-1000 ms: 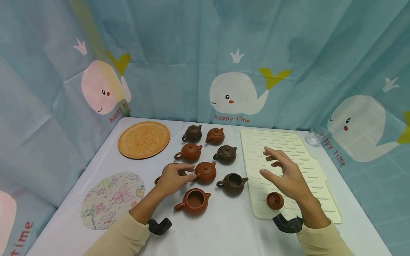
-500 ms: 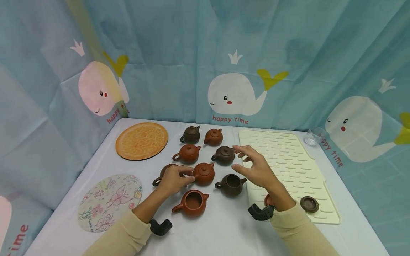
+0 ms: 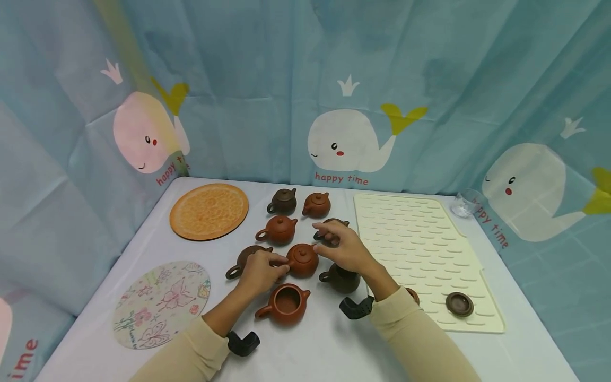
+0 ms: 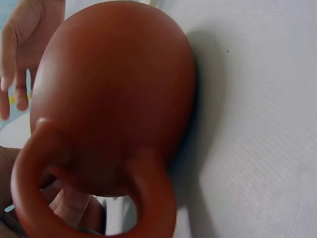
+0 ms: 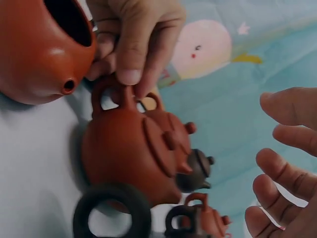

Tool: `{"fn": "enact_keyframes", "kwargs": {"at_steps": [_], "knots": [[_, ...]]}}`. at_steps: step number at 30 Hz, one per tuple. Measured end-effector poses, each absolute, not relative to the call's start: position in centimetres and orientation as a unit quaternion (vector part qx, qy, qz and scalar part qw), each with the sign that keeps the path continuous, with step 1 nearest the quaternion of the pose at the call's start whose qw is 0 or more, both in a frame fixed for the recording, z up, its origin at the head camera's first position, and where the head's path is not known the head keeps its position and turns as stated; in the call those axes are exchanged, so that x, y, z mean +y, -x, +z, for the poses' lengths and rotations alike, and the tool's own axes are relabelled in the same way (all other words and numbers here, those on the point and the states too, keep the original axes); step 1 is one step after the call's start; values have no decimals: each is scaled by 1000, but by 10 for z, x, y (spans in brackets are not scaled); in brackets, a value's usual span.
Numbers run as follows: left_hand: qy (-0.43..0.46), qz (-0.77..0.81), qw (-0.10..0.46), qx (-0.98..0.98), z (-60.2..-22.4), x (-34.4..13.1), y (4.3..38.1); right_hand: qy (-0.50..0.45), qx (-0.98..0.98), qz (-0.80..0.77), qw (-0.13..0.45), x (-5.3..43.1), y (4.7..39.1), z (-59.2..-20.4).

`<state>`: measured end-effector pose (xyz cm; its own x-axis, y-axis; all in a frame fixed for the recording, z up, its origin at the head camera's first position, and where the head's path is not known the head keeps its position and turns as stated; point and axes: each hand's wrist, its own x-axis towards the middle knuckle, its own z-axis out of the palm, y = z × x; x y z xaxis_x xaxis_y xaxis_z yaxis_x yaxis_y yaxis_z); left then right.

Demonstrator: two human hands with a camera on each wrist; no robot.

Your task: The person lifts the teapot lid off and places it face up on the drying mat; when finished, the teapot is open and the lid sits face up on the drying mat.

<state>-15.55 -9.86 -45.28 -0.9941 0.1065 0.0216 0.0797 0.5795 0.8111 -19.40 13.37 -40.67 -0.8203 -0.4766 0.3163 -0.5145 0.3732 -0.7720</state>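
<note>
My left hand [image 3: 261, 273] pinches the handle of a lidded red-brown teapot [image 3: 303, 260] between thumb and fingers. That teapot stands on the white table with its lid on. Around its spout side, my right hand [image 3: 347, 249] hovers with fingers loosely bent and parted, holding nothing; its fingertips [image 5: 270, 163] show apart from the pot in the right wrist view. An open-topped red teapot [image 3: 297, 317] sits nearer me and fills much of the left wrist view. Beneath my right hand, a dark teapot [image 3: 341, 284] is partly covered.
Several more lidded teapots, such as a red one [image 3: 280, 231], stand behind. A cream ridged mat [image 3: 406, 228] at the right bears a dark lid [image 3: 460, 304] and a red lid [image 3: 413, 295], half hidden by my sleeve. Two round mats lie left; a clear cup [image 3: 464, 204] stands back right.
My right hand has moved left from over the cream mat to beside the red-brown teapot, and the dark lid has come into view behind it. My left hand stays at the handle.
</note>
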Motion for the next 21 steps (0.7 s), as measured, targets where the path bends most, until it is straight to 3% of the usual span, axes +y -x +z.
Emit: {"fn": "enact_keyframes", "kwargs": {"at_steps": [21], "knots": [[-55,466,16,883,-453,-100,156,-293,-896,333,-18,99,206,-436]]}}
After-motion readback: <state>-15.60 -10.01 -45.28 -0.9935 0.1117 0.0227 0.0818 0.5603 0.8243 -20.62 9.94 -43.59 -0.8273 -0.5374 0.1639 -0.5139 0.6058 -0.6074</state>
